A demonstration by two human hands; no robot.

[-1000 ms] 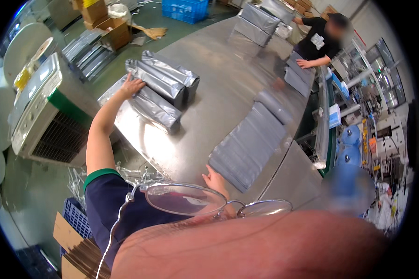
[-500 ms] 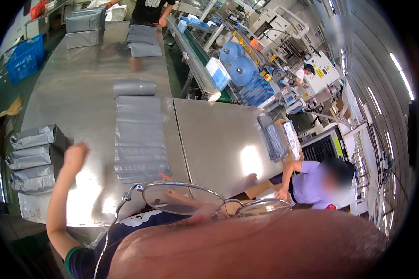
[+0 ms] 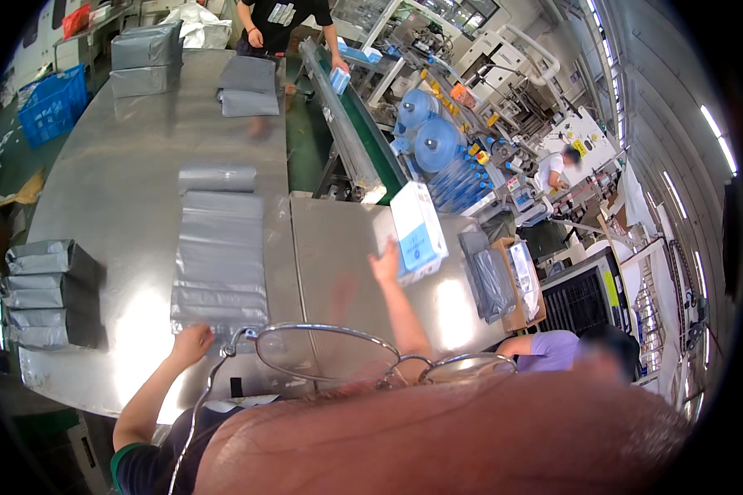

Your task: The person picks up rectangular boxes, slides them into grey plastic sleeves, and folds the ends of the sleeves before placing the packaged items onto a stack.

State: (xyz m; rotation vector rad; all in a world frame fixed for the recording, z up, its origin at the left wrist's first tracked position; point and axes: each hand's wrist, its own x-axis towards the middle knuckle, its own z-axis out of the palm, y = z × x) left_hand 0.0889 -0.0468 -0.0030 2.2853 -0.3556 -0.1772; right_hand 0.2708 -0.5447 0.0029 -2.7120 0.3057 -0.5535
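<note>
My right hand (image 3: 385, 266) grips a white and blue carton (image 3: 419, 234) by its near left side and holds it tilted over the right part of the metal table. My left hand (image 3: 192, 343) has its fingers curled closed at the near edge of a flat grey plastic bag (image 3: 219, 260), which lies in a layered stack; the fingertips are partly hidden. Beyond the stack's far end lies a folded grey roll (image 3: 217, 177). To the left stand several filled grey bag packages (image 3: 41, 289) in a row.
The metal table (image 3: 124, 198) has a seam. A green conveyor (image 3: 363, 157) ends near its far right edge. Grey bags (image 3: 487, 276) lie beside a cardboard box (image 3: 524, 289) at right. One co-worker (image 3: 285, 21) stands at the far end; another (image 3: 545, 351) sits at right.
My right hand has moved from the near edge of the bags and lifted the carton from the conveyor's end. My left hand came right from beside the packages to the bag stack's near edge.
</note>
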